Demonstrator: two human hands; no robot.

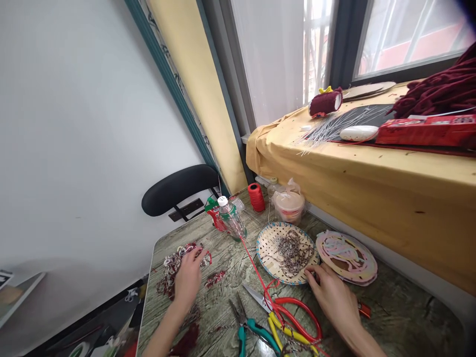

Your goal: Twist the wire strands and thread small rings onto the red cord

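Observation:
My left hand [189, 277] lies over a pile of red, white and dark braided cords [169, 267] at the table's left side. Its fingers are stretched out and partly sunk among the cords, so their tips are not fully visible. My right hand [332, 292] has thumb and forefinger closed at the near right rim of a round woven basket [268, 248]. A tangle of thin brown and grey cord [292, 253] rests inside that basket. Between the two hands lies a small red braided piece [214, 279].
Red-handled scissors [297, 315], teal pliers [256, 329] and yellow-handled pliers [288, 329] lie in front. A plastic bottle [231, 218], red thread spool [256, 197], bagged tub [289, 206] and pastel round piece [347, 257] stand around the basket. A cloth-covered ledge [353, 173] borders the right.

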